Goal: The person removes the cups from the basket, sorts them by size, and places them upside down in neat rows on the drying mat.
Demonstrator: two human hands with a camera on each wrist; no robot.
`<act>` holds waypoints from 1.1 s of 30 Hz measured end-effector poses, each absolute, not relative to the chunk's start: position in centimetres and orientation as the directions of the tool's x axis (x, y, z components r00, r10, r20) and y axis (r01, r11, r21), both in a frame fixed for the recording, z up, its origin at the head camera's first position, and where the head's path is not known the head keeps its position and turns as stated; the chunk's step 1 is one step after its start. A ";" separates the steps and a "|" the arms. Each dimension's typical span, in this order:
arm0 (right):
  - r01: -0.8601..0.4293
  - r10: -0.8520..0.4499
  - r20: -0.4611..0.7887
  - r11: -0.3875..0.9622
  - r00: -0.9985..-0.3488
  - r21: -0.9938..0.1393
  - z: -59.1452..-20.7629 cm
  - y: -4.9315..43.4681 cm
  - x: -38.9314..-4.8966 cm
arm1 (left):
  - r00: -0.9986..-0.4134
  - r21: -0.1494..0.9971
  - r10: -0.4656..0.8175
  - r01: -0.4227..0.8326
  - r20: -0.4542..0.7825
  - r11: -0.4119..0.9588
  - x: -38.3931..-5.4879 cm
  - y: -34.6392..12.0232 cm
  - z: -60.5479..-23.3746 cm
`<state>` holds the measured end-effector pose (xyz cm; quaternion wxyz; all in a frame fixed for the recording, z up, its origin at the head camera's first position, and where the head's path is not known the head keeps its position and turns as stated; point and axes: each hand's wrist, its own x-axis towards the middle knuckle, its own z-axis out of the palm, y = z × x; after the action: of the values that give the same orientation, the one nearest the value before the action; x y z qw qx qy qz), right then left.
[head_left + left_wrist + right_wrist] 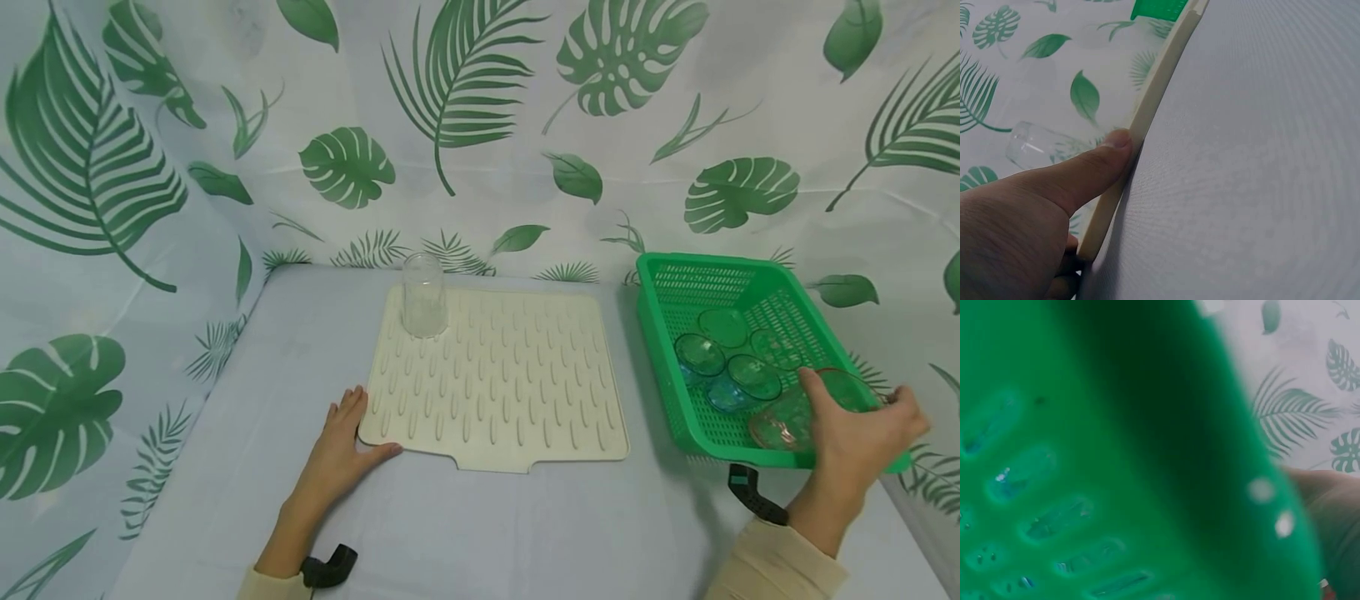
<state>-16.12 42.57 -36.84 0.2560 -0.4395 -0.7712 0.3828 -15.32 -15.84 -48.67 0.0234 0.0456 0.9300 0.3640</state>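
My left hand [333, 458] rests at the near left corner of a cream ribbed drying mat [491, 383], its thumb along the front edge and fingers along the left side. A clear drinking glass [424, 304] stands at the mat's far left corner; in the left wrist view that glass [1038, 145] shows beyond the thumb. At the right, my right hand [862, 433] reaches over the near end of a green basket [663, 383]. Its thumb and fingers grip a pinkish clear glass [780, 425] by the rim. The basket wall hides most of this grip in the right wrist view.
Several other glasses sit in the basket, among them a blue-tinted glass [738, 387]. A leaf-printed curtain [480, 183] closes off the back and sides. The table [510, 533] is covered in pale cloth.
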 end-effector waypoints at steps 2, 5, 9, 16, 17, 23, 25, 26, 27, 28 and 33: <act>0.526 0.866 0.017 0.319 -0.500 -0.789 -36.8 42.8 -16.0 | -0.995 0.678 0.100 0.062 -0.017 0.733 -15.3 -15.8 -48.7; 0.587 0.840 -0.049 0.334 -0.540 -0.737 -36.3 43.1 -15.8 | -0.995 0.679 0.100 0.058 -0.022 0.732 -15.3 -15.8 -48.7; 0.633 0.799 -0.127 0.356 -0.588 -0.688 -35.7 43.3 -15.2 | -0.995 0.680 0.095 0.051 -0.027 0.732 -15.2 -15.9 -48.7; 0.670 0.778 -0.160 0.393 -0.607 -0.629 -35.3 43.3 -14.4 | -0.995 0.680 0.099 0.055 -0.026 0.731 -15.3 -15.9 -48.7; 0.673 0.779 -0.160 0.394 -0.606 -0.626 -35.3 43.3 -14.4 | -0.995 0.681 0.100 0.057 -0.025 0.730 -15.3 -15.8 -48.7; 0.681 0.797 -0.156 0.376 -0.584 -0.628 -35.4 43.1 -14.4 | -0.995 0.678 0.102 0.062 -0.019 0.732 -15.4 -15.9 -48.7; 0.677 0.811 -0.152 0.351 -0.566 -0.647 -35.4 42.9 -14.4 | -0.995 0.677 0.101 0.062 -0.018 0.733 -15.4 -15.9 -48.7; 0.673 0.820 -0.149 0.334 -0.553 -0.661 -35.3 42.7 -14.4 | -0.995 0.677 0.103 0.065 -0.017 0.733 -15.4 -15.9 -48.7; 0.664 0.829 -0.141 0.319 -0.542 -0.676 -35.2 42.4 -14.4 | -0.995 0.679 0.103 0.064 -0.018 0.732 -15.4 -15.9 -48.7; 0.654 0.839 -0.127 0.308 -0.529 -0.691 -35.1 42.2 -14.4 | -0.995 0.680 0.102 0.063 -0.019 0.730 -15.4 -15.9 -48.7; 0.548 0.884 -0.019 0.273 -0.467 -0.791 -33.9 40.7 -14.2 | -0.994 0.677 0.101 0.054 -0.030 0.734 -15.4 -15.8 -48.6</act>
<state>-14.22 40.74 -33.86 0.2200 -0.4668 -0.7668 0.3818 -15.37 -15.80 -48.61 0.0322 0.0415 0.9306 0.3622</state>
